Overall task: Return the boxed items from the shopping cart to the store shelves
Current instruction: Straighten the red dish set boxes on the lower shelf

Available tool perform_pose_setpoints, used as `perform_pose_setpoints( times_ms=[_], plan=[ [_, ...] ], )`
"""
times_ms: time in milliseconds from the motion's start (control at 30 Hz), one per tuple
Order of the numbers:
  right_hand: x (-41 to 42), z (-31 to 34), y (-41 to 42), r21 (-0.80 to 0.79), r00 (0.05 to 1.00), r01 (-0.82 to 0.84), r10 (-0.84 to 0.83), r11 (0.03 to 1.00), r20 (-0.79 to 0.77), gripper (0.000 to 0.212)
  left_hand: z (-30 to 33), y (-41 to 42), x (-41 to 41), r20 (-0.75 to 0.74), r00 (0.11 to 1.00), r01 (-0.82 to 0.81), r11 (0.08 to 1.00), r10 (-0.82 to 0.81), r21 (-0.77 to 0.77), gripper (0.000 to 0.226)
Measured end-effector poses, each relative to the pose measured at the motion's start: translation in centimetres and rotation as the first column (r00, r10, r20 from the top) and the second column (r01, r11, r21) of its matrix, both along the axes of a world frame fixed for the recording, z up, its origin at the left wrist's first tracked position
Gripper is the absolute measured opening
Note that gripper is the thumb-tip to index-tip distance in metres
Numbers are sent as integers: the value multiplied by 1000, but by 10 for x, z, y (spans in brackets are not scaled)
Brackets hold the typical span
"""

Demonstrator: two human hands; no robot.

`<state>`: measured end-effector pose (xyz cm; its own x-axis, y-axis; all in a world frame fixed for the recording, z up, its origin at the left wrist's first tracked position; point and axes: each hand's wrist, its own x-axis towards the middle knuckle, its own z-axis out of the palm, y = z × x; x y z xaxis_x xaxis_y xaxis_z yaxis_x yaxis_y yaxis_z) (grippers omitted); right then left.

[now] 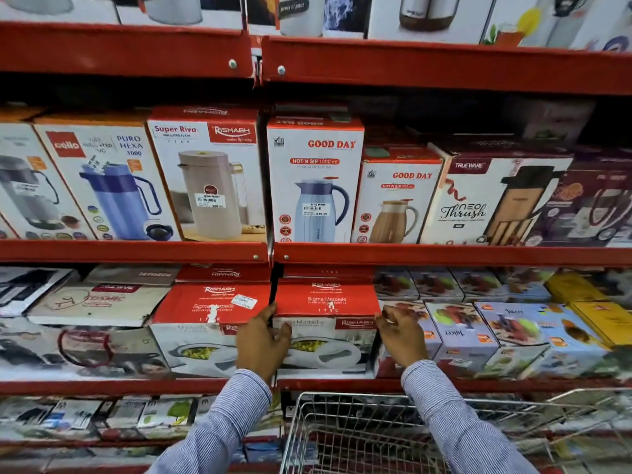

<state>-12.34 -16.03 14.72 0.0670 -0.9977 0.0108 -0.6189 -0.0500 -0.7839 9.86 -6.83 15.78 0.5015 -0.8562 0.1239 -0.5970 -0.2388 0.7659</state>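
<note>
A red-and-white Rishabh Sigma Marbella box (326, 304) sits on the second shelf from the bottom (113, 386), right of a matching box (208, 309). My left hand (261, 340) grips its left front edge, fingers curled round the corner. My right hand (402, 333) presses on its right front corner, next to the juicer boxes (461, 333). The wire shopping cart (376, 436) stands below my arms; I see no boxes in the part that shows.
Red metal shelves run across the whole view. Flask and jug boxes (314, 179) fill the shelf above. Yellow boxes (595, 302) are at the far right. Small packs (119, 417) line the lowest shelf on the left.
</note>
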Motion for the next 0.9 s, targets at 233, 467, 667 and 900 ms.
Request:
perform_pose_setpoints(
  times_ms=[233, 467, 667, 900],
  plan=[
    [-2, -4, -1, 49, 999, 45, -45, 998, -3, 29, 0, -9, -6, 40, 999, -36, 998, 34, 48, 47],
    [-2, -5, -2, 31, 998, 64, -63, 997, -30, 27, -3, -6, -9, 47, 998, -51, 998, 49, 34, 48],
    [-1, -5, -1, 49, 996, 70, -72, 996, 47, 24, -8, -11, -16, 51, 996, -81, 996, 80, 24, 48],
    [-8, -6, -1, 21, 990, 111, -112, 994, 85, 25, -4, -20, -14, -66, 990, -119, 992, 121, 39, 39]
  ],
)
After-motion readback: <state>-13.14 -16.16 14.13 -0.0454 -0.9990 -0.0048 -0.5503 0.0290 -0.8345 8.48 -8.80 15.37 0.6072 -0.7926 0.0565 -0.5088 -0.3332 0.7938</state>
